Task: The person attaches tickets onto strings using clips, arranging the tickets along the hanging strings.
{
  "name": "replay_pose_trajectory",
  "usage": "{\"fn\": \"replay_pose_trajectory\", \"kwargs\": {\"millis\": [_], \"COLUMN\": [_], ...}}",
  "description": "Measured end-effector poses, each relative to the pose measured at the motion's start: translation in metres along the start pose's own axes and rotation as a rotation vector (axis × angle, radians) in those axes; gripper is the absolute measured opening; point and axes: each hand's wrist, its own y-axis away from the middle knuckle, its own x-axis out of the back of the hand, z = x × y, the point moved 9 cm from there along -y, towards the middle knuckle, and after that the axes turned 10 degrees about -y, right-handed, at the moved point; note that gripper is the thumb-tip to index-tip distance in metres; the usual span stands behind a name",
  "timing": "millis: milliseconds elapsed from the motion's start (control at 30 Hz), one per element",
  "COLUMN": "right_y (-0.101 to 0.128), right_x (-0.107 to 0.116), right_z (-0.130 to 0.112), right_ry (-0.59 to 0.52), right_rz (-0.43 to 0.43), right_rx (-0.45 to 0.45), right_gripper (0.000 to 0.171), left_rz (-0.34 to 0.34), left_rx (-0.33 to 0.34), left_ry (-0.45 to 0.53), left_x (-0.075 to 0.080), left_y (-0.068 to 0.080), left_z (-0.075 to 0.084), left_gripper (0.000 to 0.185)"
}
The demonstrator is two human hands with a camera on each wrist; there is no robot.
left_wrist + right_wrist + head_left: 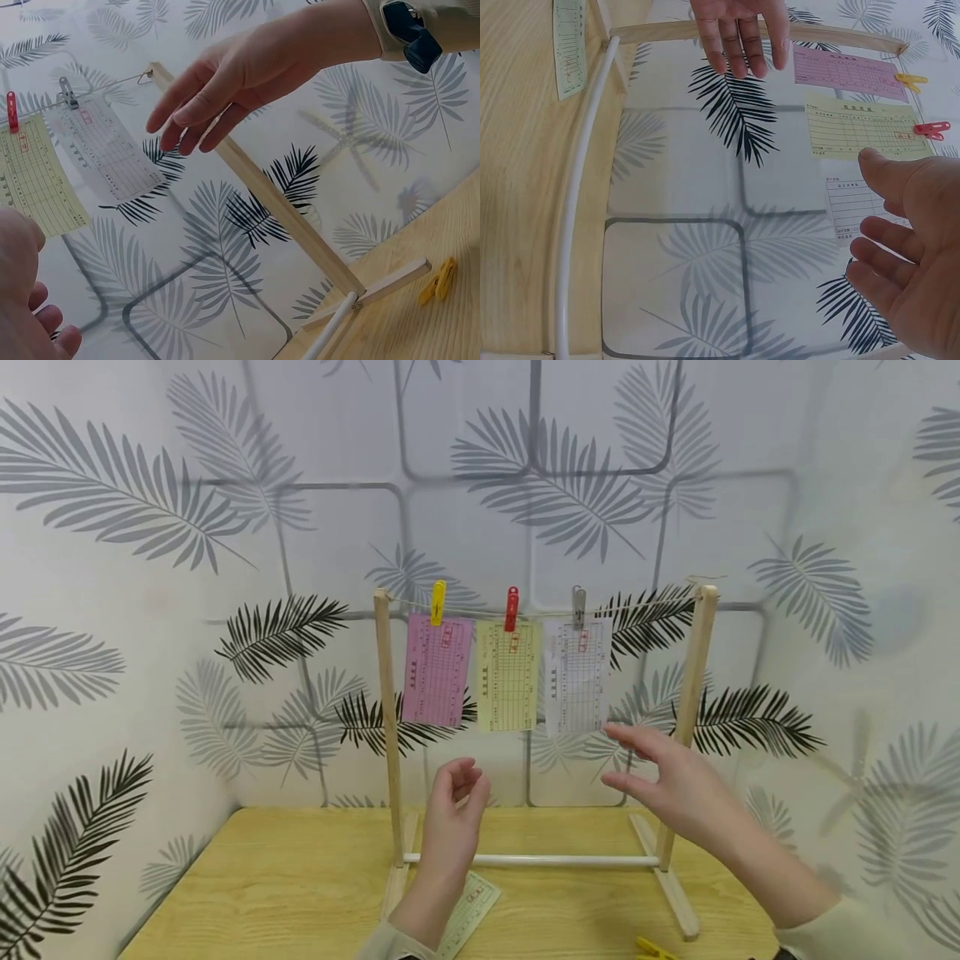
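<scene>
Three printed paper slips hang from a string on a wooden frame in the head view. The pink slip [437, 672] hangs from a yellow clothespin [438, 602], the yellow slip [508, 681] from a red clothespin [512, 609], the white slip [576, 681] from a grey clothespin [579, 607]. My right hand [671, 777] is raised just below and right of the white slip, fingers apart from thumb and holding nothing. Lower down, my left hand [456, 810] hovers below the pink and yellow slips, its fingers loosely bent with nothing between them.
A pale green slip [471, 906] lies on the wooden table [262, 877], partly behind my left forearm. Another yellow clothespin [654, 948] lies at the front right. The frame has wooden posts [693, 677] and a white crossbar [540, 861] near the table. A patterned wall stands behind.
</scene>
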Motion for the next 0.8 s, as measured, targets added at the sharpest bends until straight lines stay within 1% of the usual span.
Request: {"fn": "replay_pose_trajectory", "kwargs": {"millis": [133, 267, 333, 533, 700, 800], "right_y": [0.010, 0.020, 0.024, 0.036, 0.047, 0.054], "right_x": [-0.010, -0.018, -0.021, -0.026, -0.029, -0.032], "right_z": [0.006, 0.015, 0.018, 0.028, 0.038, 0.044], "right_ry": [-0.010, -0.011, -0.002, 0.015, 0.032, 0.029], "right_rz": [-0.018, -0.026, -0.027, -0.026, -0.022, -0.023], "right_rx": [0.003, -0.010, -0.012, -0.002, -0.011, -0.015], "right_gripper": [0.069, 0.070, 0.070, 0.069, 0.069, 0.068], "left_rz": [-0.025, -0.050, -0.052, -0.052, -0.080, -0.107], "left_rx": [-0.015, -0.027, -0.030, -0.024, -0.013, -0.001], "left_ry": [-0.050, -0.110, -0.139, -0.218, -0.274, -0.324], "left_x": [0.003, 0.008, 0.012, 0.026, 0.035, 0.038], "left_y": [0.004, 0.008, 0.009, 0.013, 0.018, 0.021], "left_z": [-0.002, -0.008, -0.013, -0.026, -0.033, -0.039], "left_gripper": [0.038, 0.041, 0.042, 0.044, 0.046, 0.049]}}
